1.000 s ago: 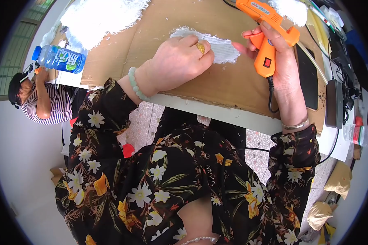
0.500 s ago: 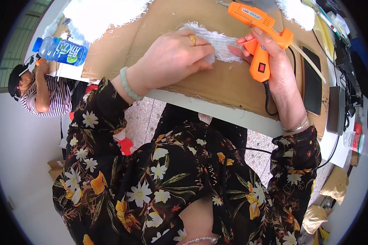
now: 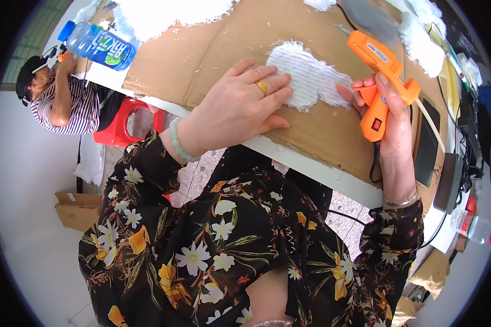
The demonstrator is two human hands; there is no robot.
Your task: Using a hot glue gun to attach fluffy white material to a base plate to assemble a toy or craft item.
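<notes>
A small white frayed piece of fabric (image 3: 305,76) lies flat on a brown cardboard sheet (image 3: 202,60). My left hand (image 3: 243,106) rests at its left edge, fingers stretched out and fingertips by the fabric, holding nothing. In my right hand (image 3: 396,128) is an orange glue gun (image 3: 384,64), gripped by its handle, its nozzle tilted up and to the left. A pale glue stick (image 3: 430,122) pokes out of the gun's rear. The fingertips of my right hand reach the fabric's right edge.
Large fluffy white material (image 3: 172,13) lies on the far left. A blue-capped bottle (image 3: 101,46) stands out at the left, with another person (image 3: 65,101) beyond it. A black flat device (image 3: 428,144) and cables lie right. A red stool (image 3: 117,128) is below the table.
My left hand has slid back toward me and flattened, uncovering more of the fabric. The view has shifted, so the table's things sit further right. The right hand keeps its grip on the glue gun.
</notes>
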